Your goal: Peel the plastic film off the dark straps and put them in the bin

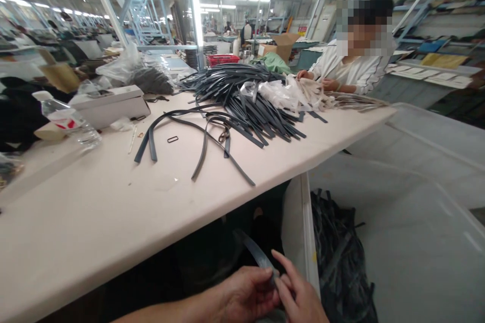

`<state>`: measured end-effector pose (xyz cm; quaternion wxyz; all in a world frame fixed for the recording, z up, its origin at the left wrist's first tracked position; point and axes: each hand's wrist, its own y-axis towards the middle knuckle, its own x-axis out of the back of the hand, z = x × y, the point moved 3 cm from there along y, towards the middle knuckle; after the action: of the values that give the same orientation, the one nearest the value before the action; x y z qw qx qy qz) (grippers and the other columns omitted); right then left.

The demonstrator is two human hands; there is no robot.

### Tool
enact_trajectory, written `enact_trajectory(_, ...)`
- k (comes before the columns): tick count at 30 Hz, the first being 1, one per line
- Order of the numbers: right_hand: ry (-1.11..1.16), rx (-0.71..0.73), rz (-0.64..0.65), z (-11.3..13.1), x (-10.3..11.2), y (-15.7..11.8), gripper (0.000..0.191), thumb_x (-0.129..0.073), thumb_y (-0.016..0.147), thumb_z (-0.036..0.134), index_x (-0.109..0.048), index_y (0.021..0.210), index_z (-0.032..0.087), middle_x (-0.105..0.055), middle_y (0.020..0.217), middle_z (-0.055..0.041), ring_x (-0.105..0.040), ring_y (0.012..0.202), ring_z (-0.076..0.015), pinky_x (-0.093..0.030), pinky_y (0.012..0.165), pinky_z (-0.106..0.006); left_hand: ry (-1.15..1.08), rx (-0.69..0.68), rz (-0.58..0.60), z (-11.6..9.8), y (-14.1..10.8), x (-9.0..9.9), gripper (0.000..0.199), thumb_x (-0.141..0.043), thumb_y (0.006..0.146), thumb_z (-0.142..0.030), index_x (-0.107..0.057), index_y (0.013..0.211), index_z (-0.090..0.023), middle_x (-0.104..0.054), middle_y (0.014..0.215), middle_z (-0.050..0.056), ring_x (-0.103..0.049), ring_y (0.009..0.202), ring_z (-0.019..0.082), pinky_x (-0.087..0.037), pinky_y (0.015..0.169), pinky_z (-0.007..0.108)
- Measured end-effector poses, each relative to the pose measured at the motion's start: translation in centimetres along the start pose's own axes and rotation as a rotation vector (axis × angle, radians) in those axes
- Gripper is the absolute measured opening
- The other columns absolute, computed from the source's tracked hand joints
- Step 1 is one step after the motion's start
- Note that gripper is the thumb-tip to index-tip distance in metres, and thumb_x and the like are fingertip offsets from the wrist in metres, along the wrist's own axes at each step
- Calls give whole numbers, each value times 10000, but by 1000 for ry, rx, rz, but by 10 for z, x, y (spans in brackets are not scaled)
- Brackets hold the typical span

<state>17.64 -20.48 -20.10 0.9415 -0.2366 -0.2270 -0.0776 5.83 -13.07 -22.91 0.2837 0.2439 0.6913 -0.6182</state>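
Observation:
Low in front of me, off the table's edge, my left hand pinches a dark strap between thumb and fingers. One end of the strap curves up and away from me. My right hand meets the left one, its fingers closed around the same strap, with the index finger raised. The lower part of the strap is hidden by my hands. On the table lies a big pile of dark straps. A few loose straps and a small rectangular ring lie nearer to me.
A white bin holding dark straps stands right of my hands. On the pale table are a water bottle, a white box and plastic bags. Across the table a co-worker handles light strips.

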Motion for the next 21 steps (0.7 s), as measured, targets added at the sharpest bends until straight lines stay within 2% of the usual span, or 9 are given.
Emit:
enact_trajectory(3, -59, 28, 42, 22, 7, 8, 636, -321, 927, 495, -303, 1478, 178, -600, 715, 19, -554, 454, -140, -477, 498, -269, -44, -127, -43, -14, -6, 8, 154, -655, 870, -207, -695, 868, -59, -739, 775, 81, -688, 664, 123, -528, 641, 188)
enact_trajectory(6, -121, 29, 106, 30, 14, 5, 650, -314, 931, 529, -267, 1491, 202, -672, 774, -2, -553, 461, -144, -471, 503, -278, -79, -178, -69, -21, -14, 15, 143, -687, 853, -227, -696, 883, -87, -733, 746, 51, -697, 694, 129, -508, 585, 176)
enact_trajectory(10, -269, 39, 45, 42, 4, 20, 557, -302, 938, 492, -398, 1433, 256, -686, 775, -17, -663, 709, -214, -498, 689, -331, -76, -162, 35, -17, -18, 12, 138, -685, 850, -210, -707, 894, -81, -741, 776, 58, -693, 685, 124, -521, 611, 188)
enact_trajectory(12, -314, 44, 19, 46, -4, 30, 549, -290, 933, 453, -417, 1423, 240, -693, 810, -38, -676, 772, -238, -495, 722, -359, -89, -200, 5, -19, -17, 12, 122, -663, 865, -191, -709, 849, -79, -735, 747, 50, -684, 664, 110, -523, 634, 186)
enact_trajectory(14, -298, 41, 32, 45, -2, 32, 570, -302, 928, 468, -385, 1438, 226, -697, 833, -39, -679, 758, -233, -500, 692, -348, -92, -247, -84, -25, -15, 15, 110, -653, 871, -177, -709, 843, -87, -741, 764, 46, -689, 686, 106, -516, 631, 178)
enact_trajectory(17, -262, 4, 35, 33, 18, 18, 624, -319, 917, 540, -341, 1454, 224, -692, 776, -10, -685, 736, -214, -503, 628, -305, -92, -274, -168, -33, -15, 20, 99, -658, 875, -191, -708, 877, -106, -753, 828, 43, -699, 734, 110, -509, 608, 176)
enact_trajectory(19, -293, -16, 10, 27, 29, 10, 615, -311, 916, 544, -355, 1447, 236, -691, 741, 2, -687, 728, -205, -507, 644, -298, -97, -245, -162, -32, -14, 20, 99, -660, 875, -199, -708, 873, -112, -749, 805, 38, -698, 722, 107, -500, 583, 168)
enact_trajectory(21, -362, -6, -18, 29, 26, 12, 567, -316, 922, 505, -406, 1423, 256, -706, 763, -6, -692, 744, -211, -513, 691, -317, -73, -193, -93, -25, -11, 17, 104, -678, 861, -206, -709, 882, -109, -745, 790, 43, -700, 715, 115, -505, 575, 170)
